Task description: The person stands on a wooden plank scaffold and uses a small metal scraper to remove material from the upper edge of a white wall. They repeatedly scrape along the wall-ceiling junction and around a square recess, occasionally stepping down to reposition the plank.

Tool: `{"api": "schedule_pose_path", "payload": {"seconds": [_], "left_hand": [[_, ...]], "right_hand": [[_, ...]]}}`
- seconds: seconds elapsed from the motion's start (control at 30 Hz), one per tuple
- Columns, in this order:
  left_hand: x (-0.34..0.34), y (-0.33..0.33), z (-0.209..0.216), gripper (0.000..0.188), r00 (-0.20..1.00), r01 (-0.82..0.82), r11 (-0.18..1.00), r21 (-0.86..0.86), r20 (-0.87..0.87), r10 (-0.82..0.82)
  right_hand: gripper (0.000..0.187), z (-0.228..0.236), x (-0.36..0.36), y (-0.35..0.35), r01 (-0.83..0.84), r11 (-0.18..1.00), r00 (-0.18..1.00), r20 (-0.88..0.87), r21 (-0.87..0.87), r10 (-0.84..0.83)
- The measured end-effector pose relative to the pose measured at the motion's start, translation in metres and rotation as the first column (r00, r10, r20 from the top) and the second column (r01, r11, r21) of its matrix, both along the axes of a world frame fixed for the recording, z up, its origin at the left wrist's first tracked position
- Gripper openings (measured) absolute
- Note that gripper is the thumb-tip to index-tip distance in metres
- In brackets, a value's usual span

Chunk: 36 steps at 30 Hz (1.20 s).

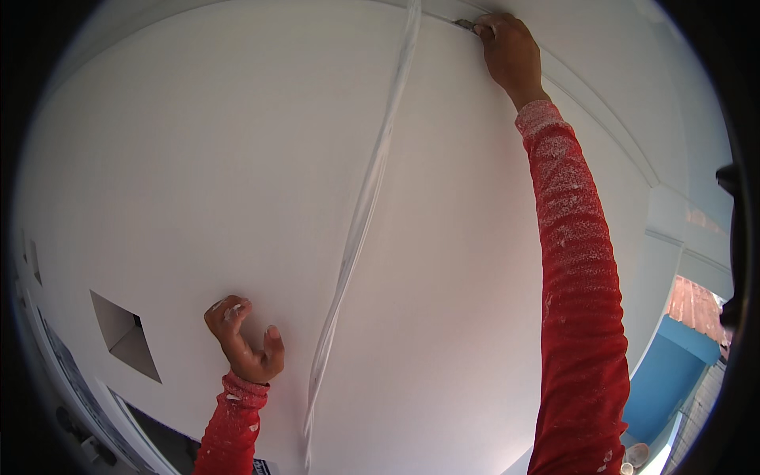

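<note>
My right hand is raised to the top of the view, its fingers pinched round a small flat blade-like tool. The tool's tip meets the moulding line along the edge of the smooth white surface; the rest of it is hidden in my fingers. Lower left, my left hand is empty, with fingers loosely curled and thumb apart. White smears mark its fingertips. It is close to the white surface; whether it touches, I cannot tell. White dust covers both red sleeves.
A bundle of white cables runs from top to bottom between my hands. Square recesses, one large, open in the surface at left. A dark opening lies lower left. At right, a blue wall shows outside.
</note>
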<state>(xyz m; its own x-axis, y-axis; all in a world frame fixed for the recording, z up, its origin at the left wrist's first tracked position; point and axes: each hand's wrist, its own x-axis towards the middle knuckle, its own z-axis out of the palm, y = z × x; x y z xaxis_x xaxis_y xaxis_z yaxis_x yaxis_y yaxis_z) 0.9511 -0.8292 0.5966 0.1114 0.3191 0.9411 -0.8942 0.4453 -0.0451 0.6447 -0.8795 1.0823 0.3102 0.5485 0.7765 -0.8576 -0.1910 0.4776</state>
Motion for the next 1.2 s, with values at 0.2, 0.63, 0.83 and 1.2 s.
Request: {"api": "schedule_pose_path", "payload": {"seconds": [0.2, 0.63, 0.83, 1.2], "left_hand": [[0.0, 0.001, 0.0, 0.046, 1.0, 0.011, 1.0, 0.016, -0.01, -0.011], [-0.004, 0.004, 0.003, 0.047, 0.999, 0.032, 0.999, 0.002, 0.0, -0.032], [-0.003, 0.005, 0.003, 0.044, 0.999, 0.042, 0.999, 0.008, 0.005, -0.042], [-0.003, 0.005, 0.003, 0.045, 0.997, 0.079, 0.997, 0.002, 0.003, -0.079]], "right_hand": [[0.022, 0.003, 0.005, 0.002, -0.069, 0.998, 0.997, 0.047, 0.013, 0.068], [0.022, 0.006, 0.015, 0.009, 0.041, 0.999, 0.999, -0.015, -0.006, -0.041], [0.022, 0.002, 0.025, 0.008, 0.057, 0.998, 0.997, -0.061, 0.007, -0.056], [0.026, 0.011, 0.025, 0.017, -0.04, 0.997, 0.999, 0.017, 0.06, 0.039]]}}
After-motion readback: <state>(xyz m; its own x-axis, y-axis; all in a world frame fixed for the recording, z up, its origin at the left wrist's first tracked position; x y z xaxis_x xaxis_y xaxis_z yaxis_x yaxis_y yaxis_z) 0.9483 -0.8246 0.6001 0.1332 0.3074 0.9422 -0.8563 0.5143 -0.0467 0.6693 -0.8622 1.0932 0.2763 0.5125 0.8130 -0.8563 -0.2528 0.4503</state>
